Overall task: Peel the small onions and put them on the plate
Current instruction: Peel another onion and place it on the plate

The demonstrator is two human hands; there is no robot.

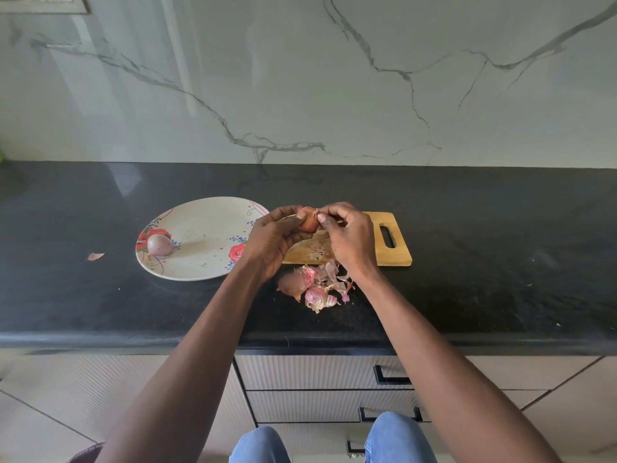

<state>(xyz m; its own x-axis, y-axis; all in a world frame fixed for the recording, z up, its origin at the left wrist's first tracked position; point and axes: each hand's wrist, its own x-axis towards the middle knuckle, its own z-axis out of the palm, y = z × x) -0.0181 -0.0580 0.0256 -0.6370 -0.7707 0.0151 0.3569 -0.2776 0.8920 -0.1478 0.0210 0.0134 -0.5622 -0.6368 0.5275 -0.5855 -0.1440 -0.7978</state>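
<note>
Head view: peeling in hand. Left hand [273, 238] cupped round onion [309, 222], held above board [394, 242]; right hand [347, 235] pinching skin at its tip. One peeled onion [159, 244] already on plate [200, 269]. Peels [317, 285] heaped near counter [467, 262] edge. Next, probably: strip skin off, then set onion on plate. No readable writing anywhere.

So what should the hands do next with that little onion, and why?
Probably pull the pinched skin away. The left hand holds the onion above the cutting board, and the right hand pinches the dry skin at its tip. The onion still looks brown, so it isn't ready to join the peeled onion on the plate.
</note>
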